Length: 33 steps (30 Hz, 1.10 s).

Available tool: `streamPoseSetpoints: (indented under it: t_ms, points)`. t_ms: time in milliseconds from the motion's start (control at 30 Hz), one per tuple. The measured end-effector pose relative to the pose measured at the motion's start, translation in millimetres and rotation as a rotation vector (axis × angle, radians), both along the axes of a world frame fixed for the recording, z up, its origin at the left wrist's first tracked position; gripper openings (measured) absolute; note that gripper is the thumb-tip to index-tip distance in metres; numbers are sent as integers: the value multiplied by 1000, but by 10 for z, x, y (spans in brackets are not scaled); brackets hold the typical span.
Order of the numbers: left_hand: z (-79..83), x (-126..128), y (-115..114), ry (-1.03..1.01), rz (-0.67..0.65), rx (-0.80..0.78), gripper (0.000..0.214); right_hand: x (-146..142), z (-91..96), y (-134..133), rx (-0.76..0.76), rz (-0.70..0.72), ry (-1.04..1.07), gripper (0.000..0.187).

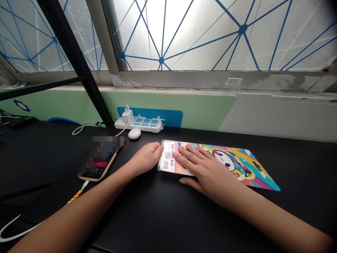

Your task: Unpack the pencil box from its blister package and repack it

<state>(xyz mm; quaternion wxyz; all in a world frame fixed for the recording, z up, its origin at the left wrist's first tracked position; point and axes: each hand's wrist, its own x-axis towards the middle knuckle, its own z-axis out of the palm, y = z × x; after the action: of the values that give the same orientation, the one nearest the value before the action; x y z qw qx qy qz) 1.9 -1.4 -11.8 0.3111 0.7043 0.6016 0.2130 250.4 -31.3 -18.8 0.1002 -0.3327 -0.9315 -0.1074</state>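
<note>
A flat, cartoon-printed pencil box is pressed by the open right hand, unclamped, with the left hand apparently resting loosely at its end; it could be skidded sideways.

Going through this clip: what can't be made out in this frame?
Head view:
- Phone: upper part hidden by a mosaic blur.
- Pencil box: middle covered by the right hand.
- Label: small print too small to read.
- Dark object: cut off by the left edge.
- White oval: too plain to identify.
</note>
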Motion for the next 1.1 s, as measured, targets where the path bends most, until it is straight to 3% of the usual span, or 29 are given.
streamPoseSetpoints:
  t_ms: [200,467,700,933,1000,1100]
  points:
    - [17,9,-12,48,-1,4,38,412,24,-9,-84,-16,44,74]
    - [81,5,2,148,-9,25,39,990,-12,-84,-132,-132,54,72]
    - [204,-237,84,327,58,60,37,1045,53,-67,-174,-147,25,68]
    - [280,-334,57,487,94,23,35,968,32,-50,-94,-97,82,58]
    - [263,-278,16,540,131,122,32,919,25,-76,-62,-95,92,57]
    - [206,-136,-51,567,78,490,29,852,14,-109,-23,-99,73,57]
